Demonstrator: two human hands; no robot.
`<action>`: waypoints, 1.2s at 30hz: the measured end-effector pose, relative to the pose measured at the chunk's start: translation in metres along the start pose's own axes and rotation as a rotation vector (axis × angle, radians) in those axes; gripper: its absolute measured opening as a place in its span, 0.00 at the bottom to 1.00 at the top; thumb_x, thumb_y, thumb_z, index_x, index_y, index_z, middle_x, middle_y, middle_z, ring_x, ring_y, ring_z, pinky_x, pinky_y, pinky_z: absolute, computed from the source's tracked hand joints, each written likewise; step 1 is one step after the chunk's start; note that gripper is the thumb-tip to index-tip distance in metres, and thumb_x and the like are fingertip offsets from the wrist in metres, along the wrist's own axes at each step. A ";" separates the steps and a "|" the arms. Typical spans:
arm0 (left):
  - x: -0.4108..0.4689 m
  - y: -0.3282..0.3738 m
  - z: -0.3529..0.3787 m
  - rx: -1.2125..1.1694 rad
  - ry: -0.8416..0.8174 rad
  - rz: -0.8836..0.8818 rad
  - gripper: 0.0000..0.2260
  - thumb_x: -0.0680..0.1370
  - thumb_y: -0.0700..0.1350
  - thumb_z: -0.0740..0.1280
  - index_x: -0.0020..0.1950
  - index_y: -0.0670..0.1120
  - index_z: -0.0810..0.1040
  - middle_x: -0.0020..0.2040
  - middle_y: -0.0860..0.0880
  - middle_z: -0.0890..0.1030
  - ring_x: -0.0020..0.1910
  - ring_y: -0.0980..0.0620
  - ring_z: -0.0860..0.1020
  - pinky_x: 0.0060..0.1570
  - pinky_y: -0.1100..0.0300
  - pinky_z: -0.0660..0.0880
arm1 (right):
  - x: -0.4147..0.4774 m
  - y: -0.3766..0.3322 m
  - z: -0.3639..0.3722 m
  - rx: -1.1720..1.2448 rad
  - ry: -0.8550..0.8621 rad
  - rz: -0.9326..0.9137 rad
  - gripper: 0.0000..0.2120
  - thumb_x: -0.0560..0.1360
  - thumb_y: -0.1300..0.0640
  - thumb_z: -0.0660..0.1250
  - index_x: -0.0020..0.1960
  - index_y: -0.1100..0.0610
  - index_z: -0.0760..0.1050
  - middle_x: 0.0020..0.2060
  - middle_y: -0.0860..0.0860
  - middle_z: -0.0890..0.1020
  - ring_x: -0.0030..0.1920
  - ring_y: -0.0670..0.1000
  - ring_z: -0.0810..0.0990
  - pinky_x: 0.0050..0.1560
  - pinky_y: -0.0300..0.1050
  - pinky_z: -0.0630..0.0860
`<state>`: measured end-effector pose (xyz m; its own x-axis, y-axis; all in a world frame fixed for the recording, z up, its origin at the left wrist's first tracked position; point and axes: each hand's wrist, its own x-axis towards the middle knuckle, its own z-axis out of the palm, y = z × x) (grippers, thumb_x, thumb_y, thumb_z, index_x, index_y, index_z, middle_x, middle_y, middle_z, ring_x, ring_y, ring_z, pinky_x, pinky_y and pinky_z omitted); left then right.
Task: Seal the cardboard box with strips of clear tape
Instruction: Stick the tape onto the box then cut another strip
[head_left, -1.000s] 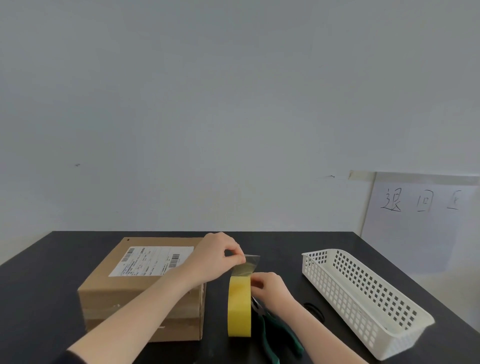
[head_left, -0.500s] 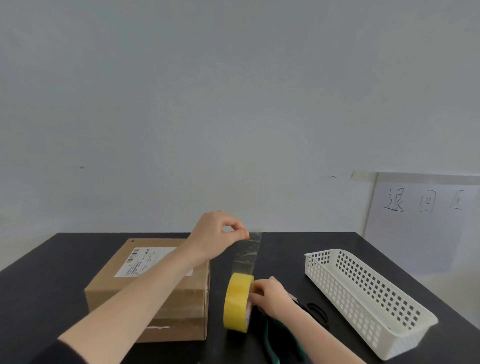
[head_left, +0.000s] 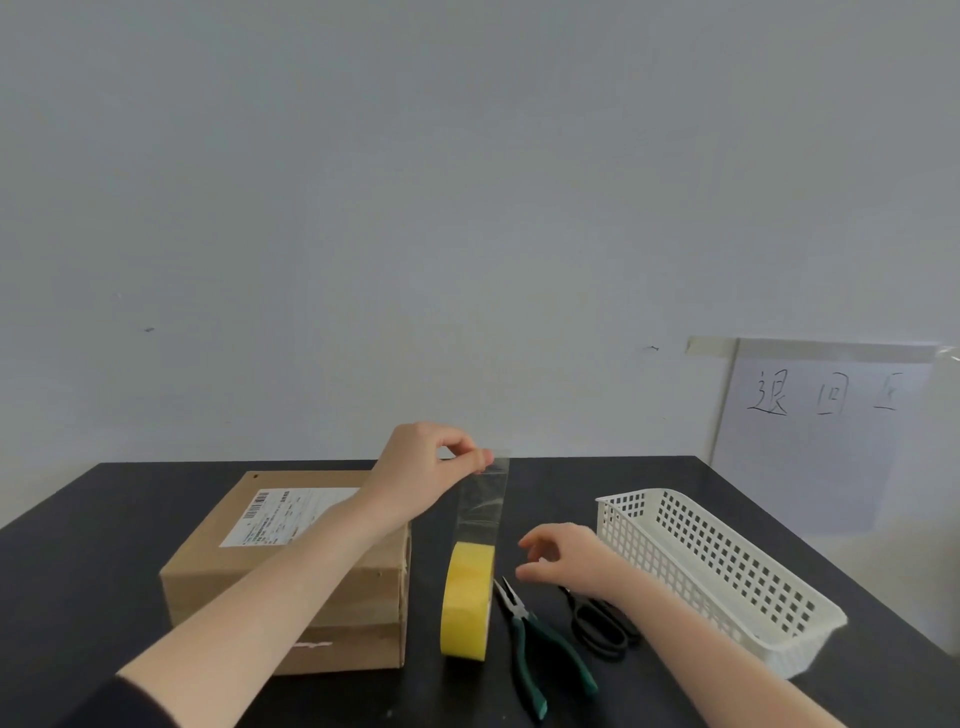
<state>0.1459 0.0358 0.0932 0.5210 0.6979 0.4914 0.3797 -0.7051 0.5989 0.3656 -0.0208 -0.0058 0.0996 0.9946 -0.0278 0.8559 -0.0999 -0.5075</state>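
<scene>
The left grip pinched a clear strip rising from the tape roll; the right grip hung apart, empty. Uncut and unstuck, the strip left the cardboard box seemingly unsealed.

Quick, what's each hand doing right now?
Left hand: pinching the end of the clear tape strip.
Right hand: open, holding nothing, beside the tape roll.
</scene>
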 end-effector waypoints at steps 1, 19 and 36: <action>0.000 0.001 0.000 0.015 0.009 0.021 0.09 0.76 0.53 0.69 0.38 0.52 0.82 0.38 0.61 0.81 0.43 0.62 0.78 0.47 0.69 0.67 | -0.004 0.004 -0.007 -0.040 0.017 0.016 0.21 0.72 0.45 0.72 0.62 0.50 0.77 0.54 0.46 0.81 0.55 0.45 0.78 0.55 0.37 0.72; 0.000 0.000 0.005 0.318 0.172 0.348 0.08 0.76 0.51 0.69 0.47 0.49 0.86 0.43 0.55 0.84 0.45 0.56 0.77 0.44 0.61 0.73 | -0.029 0.041 -0.002 -0.413 -0.003 0.332 0.19 0.70 0.58 0.70 0.61 0.58 0.76 0.53 0.53 0.81 0.52 0.53 0.80 0.50 0.44 0.77; 0.008 0.002 0.005 0.040 0.059 0.065 0.06 0.76 0.50 0.69 0.43 0.51 0.84 0.39 0.66 0.78 0.46 0.68 0.74 0.47 0.69 0.66 | -0.053 0.030 -0.068 0.199 0.155 0.009 0.22 0.66 0.53 0.79 0.53 0.47 0.71 0.42 0.51 0.82 0.29 0.42 0.74 0.33 0.36 0.73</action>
<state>0.1552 0.0391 0.0952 0.5000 0.6557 0.5657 0.3774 -0.7529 0.5392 0.4207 -0.0787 0.0390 0.1966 0.9763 0.0910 0.7392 -0.0867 -0.6679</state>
